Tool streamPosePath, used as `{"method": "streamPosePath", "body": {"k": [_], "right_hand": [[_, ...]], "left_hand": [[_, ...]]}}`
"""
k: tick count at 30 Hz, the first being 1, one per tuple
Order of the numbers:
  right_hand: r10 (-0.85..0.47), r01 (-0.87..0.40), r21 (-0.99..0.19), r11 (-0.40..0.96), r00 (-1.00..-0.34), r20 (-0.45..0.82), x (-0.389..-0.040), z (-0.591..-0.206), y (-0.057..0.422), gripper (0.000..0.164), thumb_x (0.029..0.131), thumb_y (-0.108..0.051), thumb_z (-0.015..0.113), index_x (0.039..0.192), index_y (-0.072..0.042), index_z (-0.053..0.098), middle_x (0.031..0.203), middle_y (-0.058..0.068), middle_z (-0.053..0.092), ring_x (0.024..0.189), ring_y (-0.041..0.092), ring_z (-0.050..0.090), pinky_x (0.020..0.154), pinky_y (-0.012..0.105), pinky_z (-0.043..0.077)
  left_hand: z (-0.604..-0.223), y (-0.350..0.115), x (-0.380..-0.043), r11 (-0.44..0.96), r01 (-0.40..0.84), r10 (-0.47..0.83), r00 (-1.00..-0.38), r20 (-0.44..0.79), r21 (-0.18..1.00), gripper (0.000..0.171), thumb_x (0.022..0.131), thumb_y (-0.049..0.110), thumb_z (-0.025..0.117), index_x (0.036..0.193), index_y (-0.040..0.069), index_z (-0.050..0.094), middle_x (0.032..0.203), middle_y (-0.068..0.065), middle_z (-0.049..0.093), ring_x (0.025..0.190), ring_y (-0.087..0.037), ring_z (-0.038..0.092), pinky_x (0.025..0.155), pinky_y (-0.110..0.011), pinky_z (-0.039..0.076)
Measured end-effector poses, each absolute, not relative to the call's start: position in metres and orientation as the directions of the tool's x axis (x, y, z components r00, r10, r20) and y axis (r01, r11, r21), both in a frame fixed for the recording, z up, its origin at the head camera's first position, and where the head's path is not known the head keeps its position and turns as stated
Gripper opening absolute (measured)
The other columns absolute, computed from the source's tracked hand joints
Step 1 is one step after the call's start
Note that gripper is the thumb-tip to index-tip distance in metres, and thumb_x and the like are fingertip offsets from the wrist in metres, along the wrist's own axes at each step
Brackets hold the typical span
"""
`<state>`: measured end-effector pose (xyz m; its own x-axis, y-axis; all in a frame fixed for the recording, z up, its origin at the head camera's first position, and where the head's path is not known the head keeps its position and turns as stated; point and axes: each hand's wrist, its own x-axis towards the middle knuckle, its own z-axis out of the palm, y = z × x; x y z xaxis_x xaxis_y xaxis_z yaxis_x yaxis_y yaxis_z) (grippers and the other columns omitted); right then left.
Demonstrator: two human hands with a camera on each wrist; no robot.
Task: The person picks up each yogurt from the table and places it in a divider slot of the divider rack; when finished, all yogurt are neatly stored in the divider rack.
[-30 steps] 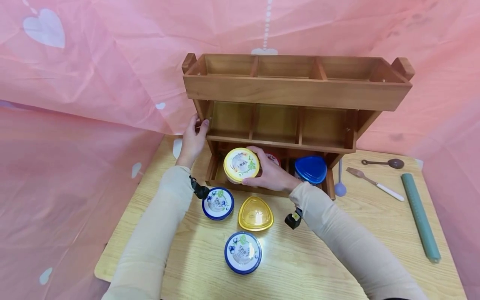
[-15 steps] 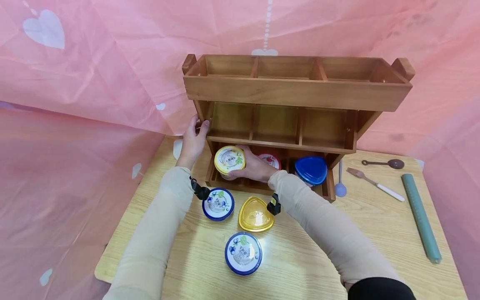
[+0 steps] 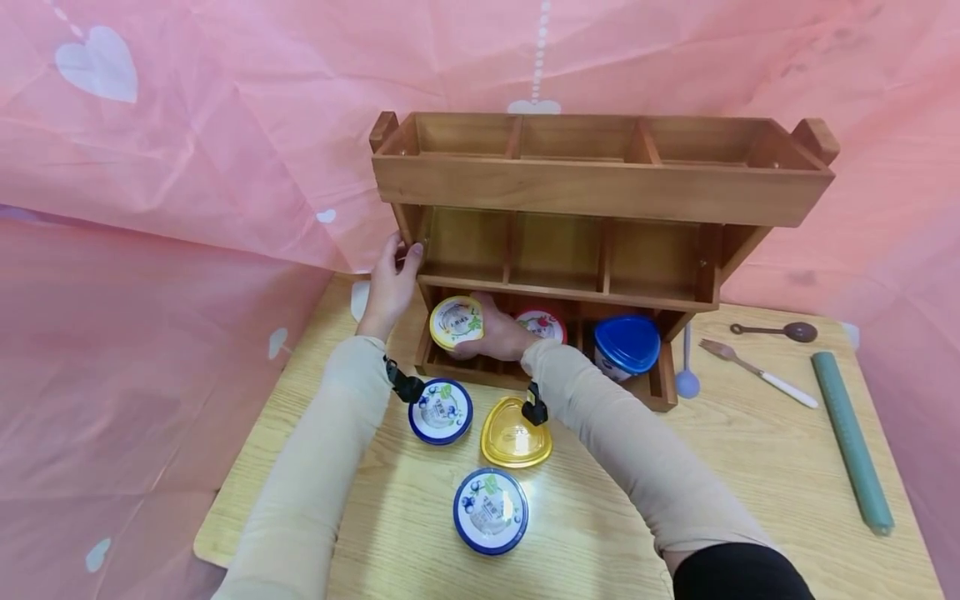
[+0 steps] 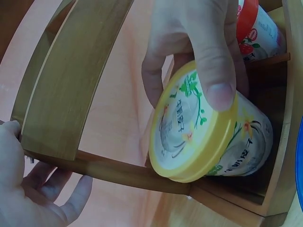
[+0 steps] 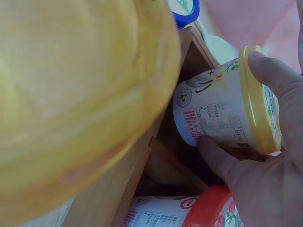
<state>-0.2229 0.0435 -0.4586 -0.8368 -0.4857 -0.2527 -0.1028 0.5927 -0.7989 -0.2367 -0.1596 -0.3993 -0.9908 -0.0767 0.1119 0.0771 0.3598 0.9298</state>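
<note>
Right hand point(image 3: 498, 332) is pinching the yellow-lidded tub point(image 3: 457, 323) inside the rack's point(image 3: 600, 187) bottom-left compartment, left hand point(image 3: 392, 283) is gripping the rack's left side, seemingly placing, next probably needing a clean release.

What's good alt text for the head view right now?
The right hand grips a yellow-lidded tub at the bottom left of a wooden rack while the left hand holds its left side. Two blue-rimmed tubs sit in front.

Right fingers point(image 4: 152, 78) part-hidden, yellow container point(image 5: 80, 99) (blurred)
</note>
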Motion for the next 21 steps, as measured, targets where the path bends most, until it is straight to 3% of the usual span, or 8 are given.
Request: {"method": "streamPosePath", "body": {"k": [7,21], "right_hand": [[-0.455,-0.111,-0.743,0.66,-0.846,-0.279,-0.227,-0.463,0.034,0.108,0.079,-0.038,0.081,0.155,-0.014,0.008,0.145,0.017,0.04,0.125,0.033,0.051,0.112,0.045,0.039],[-0.456,-0.127,-0.676,0.726,-0.825,-0.334,-0.228,-0.469,0.036,0.111,0.081,-0.04,0.08,0.157,-0.013,0.003,0.157,0.018,0.028,0.139,0.033,0.04,0.119,0.043,0.031]], "left_hand": [[-0.401,-0.159,-0.237,0.356,0.078,-0.08,-0.99,0.114,0.931,0.046,0.105,0.031,0.046,0.146,0.012,0.041,0.137,-0.021,0.054,0.128,-0.032,0.052,0.111,-0.041,0.042],[-0.401,-0.154,-0.236,0.337,0.077,-0.076,-0.991,0.109,0.938,0.047,0.105,0.033,0.047,0.147,0.013,0.041,0.137,-0.021,0.053,0.128,-0.033,0.052,0.111,-0.042,0.042]]}}
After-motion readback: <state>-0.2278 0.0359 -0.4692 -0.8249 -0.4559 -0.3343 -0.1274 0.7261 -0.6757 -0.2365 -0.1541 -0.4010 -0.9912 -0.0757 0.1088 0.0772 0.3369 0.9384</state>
